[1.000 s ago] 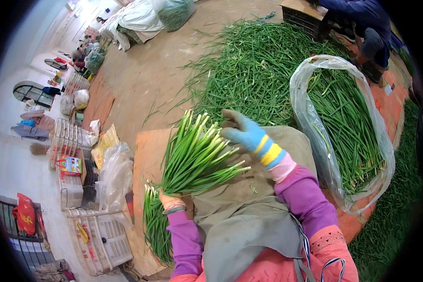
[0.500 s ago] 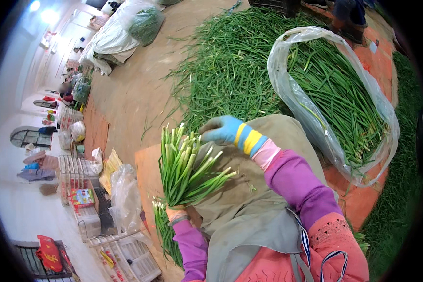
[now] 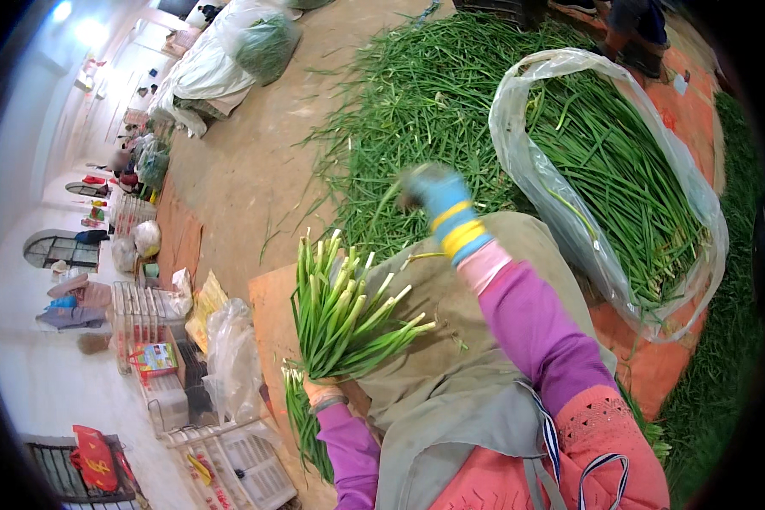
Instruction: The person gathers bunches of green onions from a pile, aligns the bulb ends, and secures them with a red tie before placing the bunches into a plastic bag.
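A bunch of garlic chives [image 3: 336,314] stands upright over my lap, its pale stem ends uppermost and fanned out. My left hand [image 3: 323,391], in an orange glove, is closed round the lower part of the bunch; most of its fingers are hidden. My right hand [image 3: 433,189], in a blue glove with yellow bands, is over the near edge of the large pile of chives [image 3: 425,110]. Motion smears its fingers. A thin yellowish stalk [image 3: 423,255] shows just below it, by my knee.
To the right is a clear plastic bag [image 3: 506,127] full of chives. More chives [image 3: 302,425] lie beside my left forearm. Plastic crates [image 3: 242,467] and a crumpled clear bag [image 3: 228,353] stand at the left. Another person's feet [image 3: 642,55] are at the far right.
My right hand has moved away from the bunch, up and to the right toward the pile. The yellowish stalk now shows below it. My left hand keeps its hold.
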The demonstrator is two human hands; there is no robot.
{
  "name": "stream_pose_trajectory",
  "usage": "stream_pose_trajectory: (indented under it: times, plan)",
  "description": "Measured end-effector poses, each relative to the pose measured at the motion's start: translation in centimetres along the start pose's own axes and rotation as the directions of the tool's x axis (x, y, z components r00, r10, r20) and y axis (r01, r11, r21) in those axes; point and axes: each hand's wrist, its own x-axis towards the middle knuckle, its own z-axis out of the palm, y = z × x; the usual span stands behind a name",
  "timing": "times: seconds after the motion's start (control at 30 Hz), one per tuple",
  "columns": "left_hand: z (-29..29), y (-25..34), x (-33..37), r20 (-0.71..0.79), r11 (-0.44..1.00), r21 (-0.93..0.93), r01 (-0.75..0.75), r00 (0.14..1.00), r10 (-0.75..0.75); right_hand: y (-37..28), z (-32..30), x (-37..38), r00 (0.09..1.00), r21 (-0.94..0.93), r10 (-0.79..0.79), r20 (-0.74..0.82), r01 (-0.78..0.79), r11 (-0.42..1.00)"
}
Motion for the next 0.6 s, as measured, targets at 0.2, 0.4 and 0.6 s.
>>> stream_pose_trajectory:
  times: [0.2,0.4,0.6]
  plan:
    - [-2.7,3.9,-0.4,0.146,0.454,-0.850,0.266,0.948,-0.282,-2.1,-3.9,2.9,0.981,0.757,0.194,-0.029,-0.105,0.645]
    - [-3.3,4.4,-0.5,-0.077,0.424,-0.905,0.031,0.969,-0.235,-1.2,5.8,-0.7,0.854,-0.684,0.235,0.465,0.177,0.708]
    - [-0.7,2.0,-0.1,0.122,-0.191,-0.980,0.065,0.944,-0.307,-0.4,8.5,-0.7,0.784,-0.681,0.308,0.540,0.192,0.707]
